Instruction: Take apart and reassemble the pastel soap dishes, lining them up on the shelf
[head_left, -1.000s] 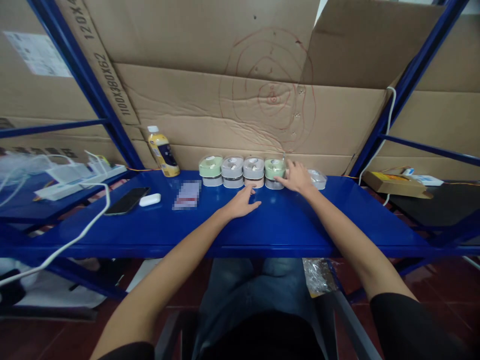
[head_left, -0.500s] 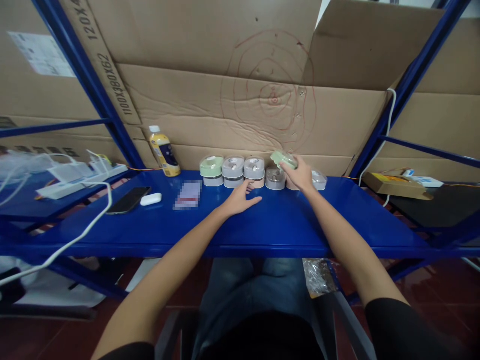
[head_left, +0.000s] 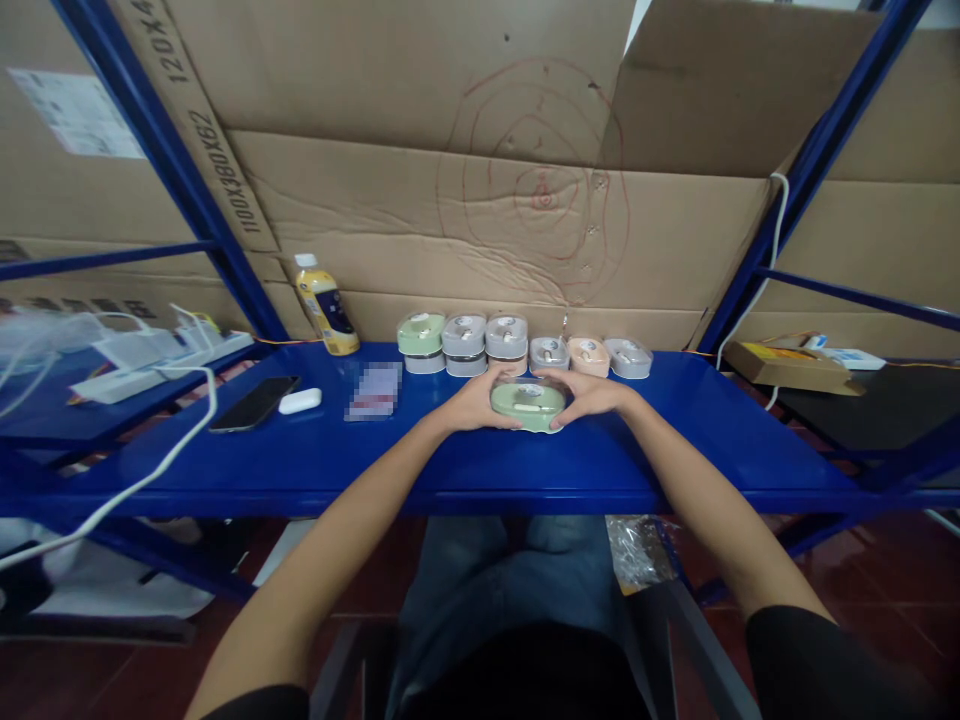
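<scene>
Between my two hands is a green oval case with a clear lid (head_left: 529, 402), just above or on the blue table in front of me. My left hand (head_left: 480, 402) grips its left end, and my right hand (head_left: 589, 394) grips its right end. Behind it runs a row of similar cases. At the left of the row, a green case (head_left: 421, 332), a grey case (head_left: 464, 333) and another grey-topped case (head_left: 507, 335) each lie on a lower case. Farther right are single ones: a grey case (head_left: 549, 354), a peach case (head_left: 589, 356) and a grey case (head_left: 630, 357).
A yellow drink bottle (head_left: 328, 307) stands at the back left. Nearer are a black phone (head_left: 255, 403), a white earbud case (head_left: 301, 400) and a blurred-out packet (head_left: 374, 390). A power strip (head_left: 165, 365) lies far left, an open carton (head_left: 795, 367) far right. Cardboard (head_left: 360, 220) walls the back.
My right hand has brought the green case from above the right of the row down to the front middle. My left hand has closed on its other end.
</scene>
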